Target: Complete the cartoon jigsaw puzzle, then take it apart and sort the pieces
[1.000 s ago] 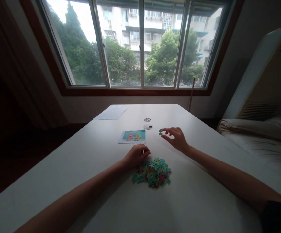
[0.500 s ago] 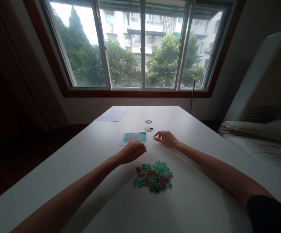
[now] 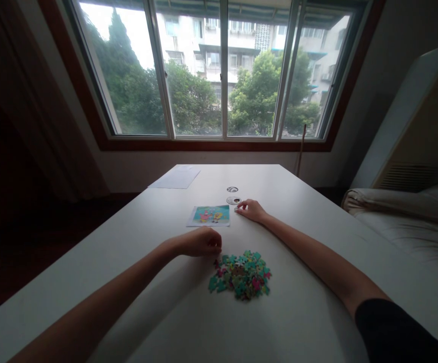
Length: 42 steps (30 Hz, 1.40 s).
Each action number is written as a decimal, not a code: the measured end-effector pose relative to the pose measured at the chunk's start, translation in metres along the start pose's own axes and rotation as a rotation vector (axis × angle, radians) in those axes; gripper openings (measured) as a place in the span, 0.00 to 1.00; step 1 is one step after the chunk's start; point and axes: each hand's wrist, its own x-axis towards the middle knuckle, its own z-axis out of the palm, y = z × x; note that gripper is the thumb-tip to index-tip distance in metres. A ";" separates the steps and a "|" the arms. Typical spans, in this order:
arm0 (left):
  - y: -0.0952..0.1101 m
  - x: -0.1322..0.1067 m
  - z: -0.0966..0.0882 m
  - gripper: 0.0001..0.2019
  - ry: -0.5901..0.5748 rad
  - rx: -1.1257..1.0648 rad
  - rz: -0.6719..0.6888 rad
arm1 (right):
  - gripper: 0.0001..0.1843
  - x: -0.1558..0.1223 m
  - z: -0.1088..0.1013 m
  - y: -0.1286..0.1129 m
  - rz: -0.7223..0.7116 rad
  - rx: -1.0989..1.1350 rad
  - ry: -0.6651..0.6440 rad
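Observation:
My right hand point(image 3: 252, 210) pinches a small, pale puzzle piece point(image 3: 236, 208) between thumb and fingertips, just right of a colorful picture card point(image 3: 212, 215). The card shows a pink and a yellow cartoon figure on turquoise. My left hand point(image 3: 203, 242) is curled closed between that card and a heap of jigsaw puzzle pieces point(image 3: 241, 276). Whatever its fingers may hold is hidden. The heap, mostly green and turquoise with some pink and red, lies on the white table point(image 3: 287, 322), close to the left fingertips.
Two round black-and-white discs point(image 3: 233, 200) point(image 3: 232, 189) lie beyond my right hand. White paper sheets point(image 3: 175, 178) rest at the table's far left corner. A sofa point(image 3: 404, 212) stands to the right, and a wide window point(image 3: 222, 146) is behind the table.
My left hand has drawn back toward the heap, uncovering more of the picture card. My right hand has shifted slightly left and away from me with the puzzle piece.

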 end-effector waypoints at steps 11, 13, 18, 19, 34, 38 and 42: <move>0.000 -0.003 -0.003 0.06 -0.110 -0.001 -0.022 | 0.11 0.014 0.011 0.002 0.005 -0.003 -0.022; 0.002 -0.004 -0.004 0.07 -0.152 0.021 -0.035 | 0.11 0.017 0.014 0.003 0.012 -0.005 -0.017; 0.010 -0.005 -0.007 0.08 -0.201 0.051 -0.039 | 0.10 0.020 0.020 0.007 0.012 -0.002 -0.006; 0.012 -0.006 -0.007 0.08 -0.201 0.060 -0.032 | 0.10 0.020 0.019 0.007 0.009 -0.001 -0.003; 0.063 -0.015 0.008 0.13 -0.216 0.295 0.036 | 0.08 -0.057 -0.017 -0.027 -0.163 0.157 0.008; 0.066 -0.013 0.014 0.14 -0.208 0.340 0.031 | 0.08 -0.093 -0.028 -0.038 -0.208 0.255 -0.049; 0.069 -0.010 0.017 0.14 -0.198 0.325 0.028 | 0.07 -0.117 -0.036 -0.046 -0.196 0.297 -0.051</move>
